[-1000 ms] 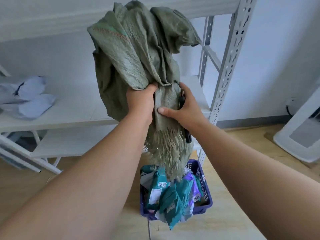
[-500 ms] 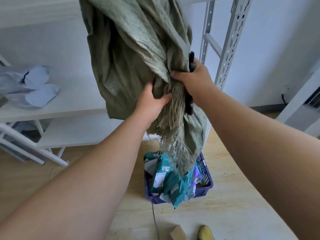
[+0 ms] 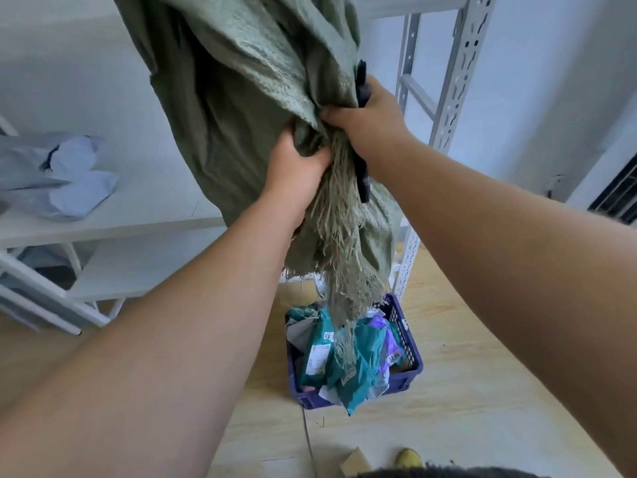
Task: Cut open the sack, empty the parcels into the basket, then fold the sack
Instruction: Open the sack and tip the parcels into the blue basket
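Both hands up in front at approx 12 o'clock, holding the green woven sack upside down w/ its frayed cut end hanging downward. Left hand is clenched round a bunched fold of the sack, fingers curled into the fabric, thumb side up. Right hand sits just above and at 2 o'clock from the left one, touching it or nearly so; fingers wrapped round the gathered sack neck and, in the same grip, a black tool, prob. the cutter: one end sticks up above the knuckles, the other pokes out below the wrist. Can't tell if a blade is out. Sack body rises out of the top of the view; loose fringe trails down at 6 o'clock from the hands, tips reaching the parcels. Parcels, mostly teal w/ a purple one and white labels, are piled in the blue basket on the wooden floor, one teal parcel hanging over the near rim. Basket stands at the foot of a white metal rack. At 9 o'clock, pale blue bags lie on a rack shelf. Near 6 o'clock, a small cardboard box and a yellow-green shoe on the floor.
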`<move>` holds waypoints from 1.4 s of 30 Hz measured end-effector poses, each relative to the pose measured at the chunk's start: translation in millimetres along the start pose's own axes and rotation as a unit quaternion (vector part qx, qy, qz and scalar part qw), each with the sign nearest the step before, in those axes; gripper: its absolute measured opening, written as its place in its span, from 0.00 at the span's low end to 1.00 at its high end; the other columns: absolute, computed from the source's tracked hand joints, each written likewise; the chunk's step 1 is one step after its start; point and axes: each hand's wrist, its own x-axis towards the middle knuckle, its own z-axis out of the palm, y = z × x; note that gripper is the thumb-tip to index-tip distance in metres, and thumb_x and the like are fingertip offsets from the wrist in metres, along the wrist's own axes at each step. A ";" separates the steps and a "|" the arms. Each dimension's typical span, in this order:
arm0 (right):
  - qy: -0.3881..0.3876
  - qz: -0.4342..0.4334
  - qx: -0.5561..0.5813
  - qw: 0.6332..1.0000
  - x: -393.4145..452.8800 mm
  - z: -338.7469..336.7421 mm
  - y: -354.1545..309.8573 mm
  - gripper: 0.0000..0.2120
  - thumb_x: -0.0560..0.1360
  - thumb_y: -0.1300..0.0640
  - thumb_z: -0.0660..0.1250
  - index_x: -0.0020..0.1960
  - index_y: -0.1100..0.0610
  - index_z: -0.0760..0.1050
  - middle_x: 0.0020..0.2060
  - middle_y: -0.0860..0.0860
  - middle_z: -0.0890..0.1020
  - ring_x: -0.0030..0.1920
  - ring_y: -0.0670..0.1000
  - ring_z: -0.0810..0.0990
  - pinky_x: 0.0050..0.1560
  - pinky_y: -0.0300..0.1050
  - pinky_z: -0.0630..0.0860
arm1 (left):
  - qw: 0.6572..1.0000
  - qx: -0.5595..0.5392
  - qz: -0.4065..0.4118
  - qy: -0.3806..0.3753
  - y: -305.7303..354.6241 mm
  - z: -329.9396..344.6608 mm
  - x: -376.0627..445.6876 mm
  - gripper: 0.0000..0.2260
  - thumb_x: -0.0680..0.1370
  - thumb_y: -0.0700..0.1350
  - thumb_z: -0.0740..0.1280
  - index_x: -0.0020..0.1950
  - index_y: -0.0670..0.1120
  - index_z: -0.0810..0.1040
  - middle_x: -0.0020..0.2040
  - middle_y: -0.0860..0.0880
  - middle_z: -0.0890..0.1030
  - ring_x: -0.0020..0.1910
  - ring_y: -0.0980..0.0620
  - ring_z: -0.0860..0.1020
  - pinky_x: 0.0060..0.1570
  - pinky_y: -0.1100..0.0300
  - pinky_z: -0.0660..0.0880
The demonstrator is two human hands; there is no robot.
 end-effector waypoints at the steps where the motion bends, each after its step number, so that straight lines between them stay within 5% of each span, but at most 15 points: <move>1: -0.009 0.007 0.002 1.000 -0.9 3.9 3.6 0.16 0.69 0.67 0.72 0.54 0.56 0.74 0.43 0.47 0.82 0.45 0.48 0.82 0.51 0.43 0.80 | 1.000 -0.004 -0.009 0.007 -2.8 -4.3 1.0 0.25 0.72 0.46 0.72 0.68 0.47 0.72 0.58 0.49 0.80 0.55 0.50 0.79 0.58 0.52 0.76; 4: -0.049 0.012 0.003 0.999 -0.6 21.7 5.4 0.22 0.66 0.62 0.76 0.58 0.58 0.75 0.50 0.52 0.84 0.51 0.53 0.83 0.57 0.54 0.79 | 0.996 -0.047 -0.028 0.070 -4.5 -22.0 8.2 0.23 0.72 0.42 0.72 0.66 0.46 0.73 0.56 0.48 0.81 0.52 0.50 0.80 0.55 0.53 0.78; 7: -0.076 0.004 -0.017 0.997 -2.2 46.7 3.7 0.27 0.64 0.56 0.78 0.60 0.55 0.74 0.54 0.53 0.82 0.53 0.52 0.83 0.58 0.53 0.78 | 0.985 -0.049 -0.012 0.163 -2.8 -44.4 15.0 0.21 0.74 0.42 0.70 0.66 0.47 0.73 0.57 0.49 0.80 0.54 0.51 0.79 0.57 0.54 0.77; 10: -0.108 0.011 -0.017 0.994 -7.0 73.5 13.0 0.24 0.65 0.58 0.78 0.58 0.54 0.75 0.53 0.53 0.82 0.52 0.52 0.83 0.58 0.53 0.78 | 0.971 0.005 0.023 0.237 -6.2 -70.6 17.9 0.20 0.75 0.39 0.67 0.67 0.45 0.71 0.62 0.49 0.77 0.61 0.51 0.77 0.63 0.58 0.72; 15: -0.184 0.046 0.028 0.981 -20.5 123.5 26.0 0.18 0.70 0.63 0.75 0.59 0.57 0.75 0.49 0.54 0.84 0.49 0.53 0.84 0.55 0.47 0.80 | 0.939 0.118 0.068 0.315 -20.3 -120.1 5.1 0.19 0.76 0.38 0.65 0.67 0.43 0.71 0.63 0.49 0.76 0.63 0.53 0.74 0.57 0.72 0.64; 21: -0.255 0.061 0.064 0.963 -45.2 193.1 26.2 0.17 0.73 0.65 0.72 0.61 0.62 0.76 0.49 0.56 0.83 0.47 0.53 0.82 0.54 0.46 0.80 | 0.903 0.203 0.063 0.373 -36.5 -188.6 -16.1 0.20 0.76 0.38 0.65 0.68 0.42 0.71 0.65 0.47 0.77 0.64 0.52 0.74 0.61 0.69 0.65; 23: -0.279 0.069 0.067 0.955 -55.6 215.4 27.3 0.18 0.73 0.64 0.72 0.62 0.61 0.76 0.51 0.57 0.83 0.49 0.54 0.83 0.53 0.46 0.81 | 0.892 0.223 0.051 0.389 -42.3 -210.8 -25.8 0.19 0.76 0.38 0.65 0.68 0.42 0.71 0.64 0.48 0.77 0.64 0.53 0.75 0.60 0.70 0.65; 29: -0.355 0.076 0.050 0.931 -88.6 266.7 31.1 0.16 0.74 0.63 0.70 0.62 0.58 0.76 0.40 0.45 0.79 0.36 0.42 0.76 0.27 0.25 0.67 | 0.859 0.278 0.025 0.428 -63.5 -265.5 -52.9 0.17 0.77 0.40 0.65 0.65 0.43 0.72 0.61 0.48 0.78 0.61 0.51 0.76 0.57 0.70 0.66; 38: -0.410 0.120 -0.031 0.904 -114.5 289.1 66.6 0.15 0.75 0.62 0.70 0.61 0.58 0.77 0.36 0.44 0.76 0.31 0.38 0.72 0.25 0.24 0.66 | 0.848 0.333 -0.042 0.410 -122.1 -293.2 -79.4 0.19 0.77 0.40 0.66 0.67 0.46 0.71 0.63 0.47 0.77 0.64 0.47 0.75 0.57 0.64 0.66; 42: -0.417 0.154 -0.070 0.893 -118.7 286.5 93.3 0.11 0.75 0.59 0.70 0.57 0.54 0.77 0.36 0.48 0.76 0.30 0.44 0.71 0.27 0.35 0.68 | 0.858 0.330 -0.063 0.389 -148.4 -281.6 -84.3 0.19 0.77 0.40 0.66 0.68 0.46 0.71 0.63 0.45 0.77 0.63 0.45 0.75 0.59 0.58 0.69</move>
